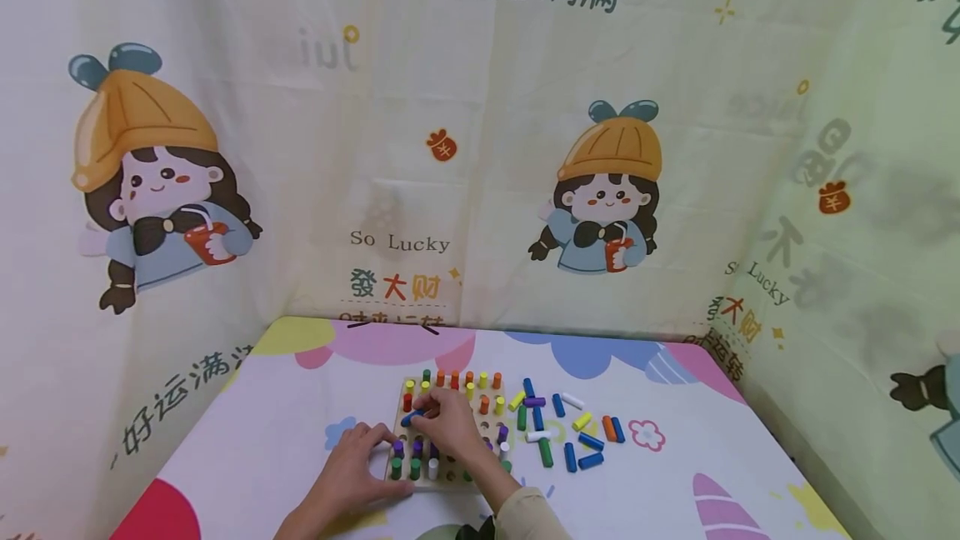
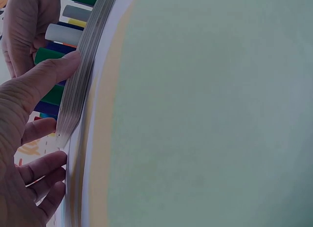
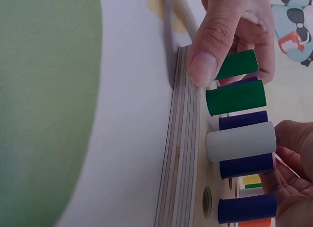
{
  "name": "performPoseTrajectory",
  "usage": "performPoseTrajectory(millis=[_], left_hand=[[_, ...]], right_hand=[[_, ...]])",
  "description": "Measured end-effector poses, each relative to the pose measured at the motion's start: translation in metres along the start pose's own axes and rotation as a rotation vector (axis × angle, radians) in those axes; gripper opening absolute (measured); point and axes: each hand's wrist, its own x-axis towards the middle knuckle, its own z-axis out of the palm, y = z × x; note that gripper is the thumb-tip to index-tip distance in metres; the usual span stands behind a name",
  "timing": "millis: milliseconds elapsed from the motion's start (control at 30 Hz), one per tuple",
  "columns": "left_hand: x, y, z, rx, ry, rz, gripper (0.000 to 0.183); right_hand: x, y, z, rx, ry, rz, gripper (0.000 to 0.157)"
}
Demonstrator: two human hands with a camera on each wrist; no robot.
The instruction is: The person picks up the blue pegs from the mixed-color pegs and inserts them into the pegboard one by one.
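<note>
A wooden pegboard [image 1: 442, 486] stands upright pegs of green, purple, white, red, yellow and orange in its holes. My left hand [image 1: 352, 467] holds its near left corner, thumb against the near edge and index finger along the left side. The other left fingers spread loosely beside the board in the left wrist view. Over the board's left part, my right hand [image 1: 450, 425] pinches a blue peg [image 1: 412, 418], tilted, between thumb and fingertips. Close by stands a red peg [image 1: 408, 401]. Some holes and pegs are hidden under the right hand.
Loose pegs lie scattered on the table right of the board, among them a green peg [image 1: 546, 452], a blue peg [image 1: 591, 461] and an orange peg [image 1: 608, 428]. The patterned tabletop [image 1: 645, 490] meets a printed cloth [image 1: 495, 190] at the back and sides.
</note>
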Motion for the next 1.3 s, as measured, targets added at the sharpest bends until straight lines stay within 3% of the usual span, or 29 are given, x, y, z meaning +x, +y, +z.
performPoseTrajectory(millis=[400, 1300], left_hand=[[-0.002, -0.002, 0.003, 0.003, 0.041, 0.035, 0.059], [0.001, 0.001, 0.002, -0.015, -0.004, -0.048, 0.062]], right_hand=[[0.002, -0.001, 0.006, 0.020, 0.010, -0.048, 0.011], [-0.018, 0.002, -0.001, 0.045, 0.051, -0.057, 0.010]])
